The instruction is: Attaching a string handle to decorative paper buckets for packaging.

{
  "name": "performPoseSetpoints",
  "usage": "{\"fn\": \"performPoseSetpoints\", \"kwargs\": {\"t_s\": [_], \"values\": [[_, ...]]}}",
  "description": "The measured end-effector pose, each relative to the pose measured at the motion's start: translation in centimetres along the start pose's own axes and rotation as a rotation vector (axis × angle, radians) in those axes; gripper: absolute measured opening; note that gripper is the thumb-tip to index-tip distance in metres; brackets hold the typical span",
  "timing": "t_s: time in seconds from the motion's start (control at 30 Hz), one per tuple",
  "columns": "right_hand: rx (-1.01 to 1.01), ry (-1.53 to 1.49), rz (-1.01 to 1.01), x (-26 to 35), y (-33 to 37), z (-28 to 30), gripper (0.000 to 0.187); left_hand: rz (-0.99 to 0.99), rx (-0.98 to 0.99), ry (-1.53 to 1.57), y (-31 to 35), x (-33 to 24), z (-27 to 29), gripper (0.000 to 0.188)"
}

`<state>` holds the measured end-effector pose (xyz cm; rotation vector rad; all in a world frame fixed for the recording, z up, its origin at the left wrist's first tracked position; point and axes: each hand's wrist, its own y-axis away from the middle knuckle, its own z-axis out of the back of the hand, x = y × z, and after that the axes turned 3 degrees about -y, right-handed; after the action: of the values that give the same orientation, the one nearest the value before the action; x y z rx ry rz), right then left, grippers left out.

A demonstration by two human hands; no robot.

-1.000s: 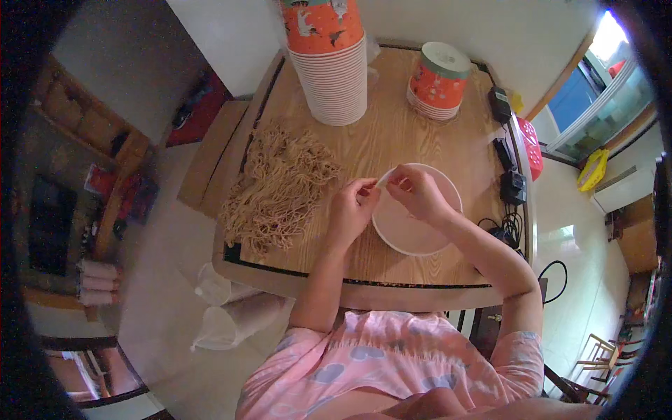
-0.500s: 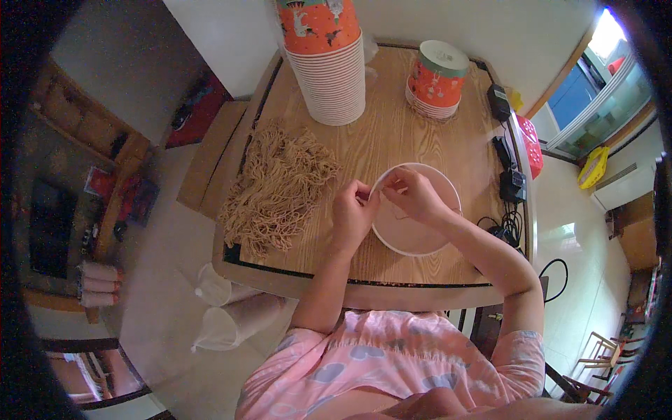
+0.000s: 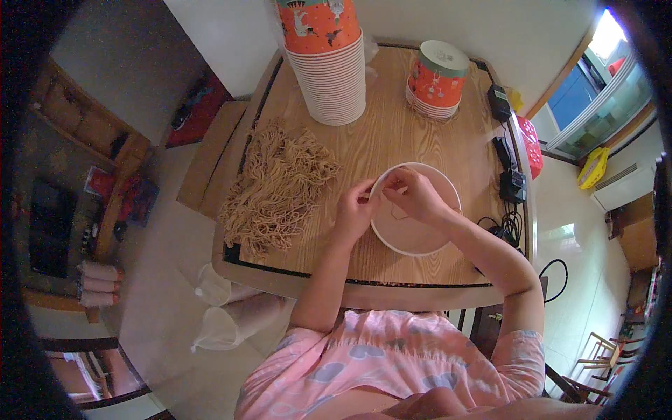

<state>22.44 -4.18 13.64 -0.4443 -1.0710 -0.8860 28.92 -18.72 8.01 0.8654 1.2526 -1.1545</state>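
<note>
A round paper bucket (image 3: 413, 241) with a white rim stands mouth up on the table before me. At the rim's left side my left hand (image 3: 355, 208) is closed, its thumb and fingertips pinched against the wall from outside. My right hand (image 3: 416, 196) reaches over the mouth, its fingertips pinched together just inside the same stretch of rim. A thin brown cord (image 3: 399, 213) hangs inside the bucket below the right hand and shows again at the right rim. My fingers hide the cord's end. Left of the hands lies a tangled heap of brown cords (image 3: 280, 189).
A tall stack of nested paper buckets (image 3: 327, 80) rises at the back. A shorter upside-down stack of orange buckets (image 3: 437, 80) sits back right. Black power adapters (image 3: 513, 185) and cables line the right edge. Plastic-wrapped stacks (image 3: 234, 322) lie on the floor at left.
My left hand has shifted very slightly, its fingers closer against the rim. The right hand stays nearly in place, and the bucket has barely moved.
</note>
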Motion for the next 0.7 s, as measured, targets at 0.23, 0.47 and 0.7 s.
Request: {"fn": "performPoseSetpoints", "kwargs": {"t_s": [0.23,0.47,0.7], "values": [[-0.026,0.018,0.017,-0.8,-0.2,0.1,0.015,-0.032,-0.05,-0.116,2.3,-1.2,0.6,0.023],[-0.017,0.019,0.019,-0.7,-0.2,-0.1,0.014,0.035,-0.065,-0.056,3.3,-2.0,0.7,0.02],[-0.075,0.015,0.079,-1.5,-0.7,-0.5,0.017,0.046,-0.087,-0.034,3.5,-0.9,0.3,0.021]]}}
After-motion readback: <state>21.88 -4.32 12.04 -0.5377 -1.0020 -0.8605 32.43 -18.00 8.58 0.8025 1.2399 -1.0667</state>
